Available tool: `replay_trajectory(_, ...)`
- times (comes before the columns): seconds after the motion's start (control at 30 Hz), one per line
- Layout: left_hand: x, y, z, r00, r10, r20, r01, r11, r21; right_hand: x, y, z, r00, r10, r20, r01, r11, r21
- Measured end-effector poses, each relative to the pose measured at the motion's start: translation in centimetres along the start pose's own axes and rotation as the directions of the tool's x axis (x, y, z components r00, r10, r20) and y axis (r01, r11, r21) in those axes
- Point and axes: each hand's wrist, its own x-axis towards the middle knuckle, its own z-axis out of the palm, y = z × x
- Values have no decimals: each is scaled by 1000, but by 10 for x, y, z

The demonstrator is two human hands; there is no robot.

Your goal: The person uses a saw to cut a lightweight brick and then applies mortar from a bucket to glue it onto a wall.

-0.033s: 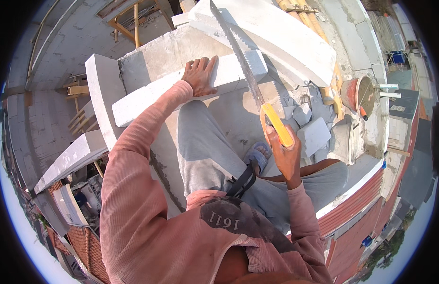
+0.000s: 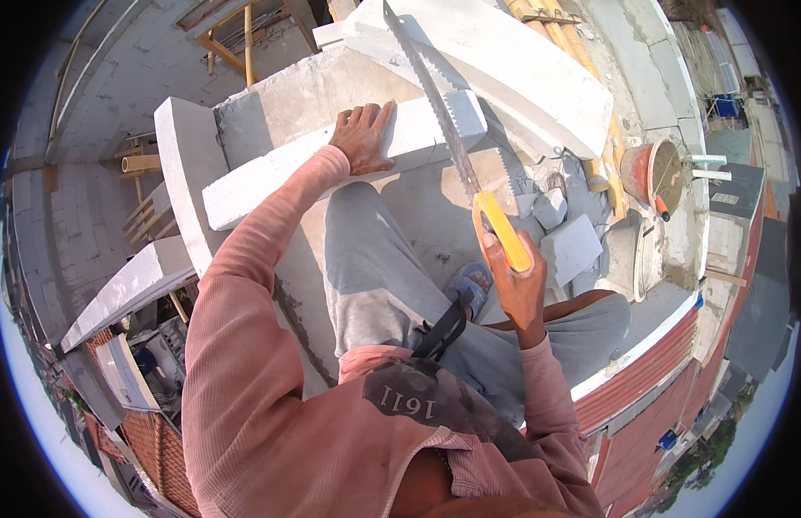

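A long white block (image 2: 262, 173) lies crosswise in front of me over my bent leg. My left hand (image 2: 362, 136) rests on its top with the fingers spread. My right hand (image 2: 513, 272) grips the yellow handle (image 2: 501, 226) of a hand saw, whose long toothed blade (image 2: 444, 116) slants up across the right end of the block, its shadow beside it. Whether the blade touches the block I cannot tell.
An upright block (image 2: 186, 164) stands at left. A larger white slab (image 2: 530, 60) lies beyond the saw. At right are broken block pieces (image 2: 573, 250), a red bucket (image 2: 651, 177) and bamboo poles (image 2: 556, 30). The platform's edges (image 2: 703, 224) overlook roofs below.
My right hand and the saw handle have shifted very slightly to the left. Little else differs.
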Motion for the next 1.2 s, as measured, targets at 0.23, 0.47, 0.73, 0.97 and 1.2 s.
replay_trajectory(0.23, 15, -23, -1, 991, -126, 35, 124, 991, 54, -37, 9, -28, 999, -23, 33, 25, 999, -49)
replay_trajectory(0.47, 26, -13, -9, 968, -225, 109, 220, 974, 56, -36, 20, -54, 993, 81, 85, -84, 996, 31)
replay_trajectory(0.73, 39, -19, -13, 969, -228, 95, 226, 974, 33, -58, -1, -68, 939, 291, 183, -306, 950, 61)
replay_trajectory(0.97, 37, -24, -9, 972, -212, 101, 213, 977, 4, -99, -17, -71, 941, 303, 150, -292, 952, -91)
replay_trajectory(1.2, 38, -21, -11, 973, -203, 111, 205, 979, -2, -135, -24, -64, 928, 367, 70, -351, 920, -173)
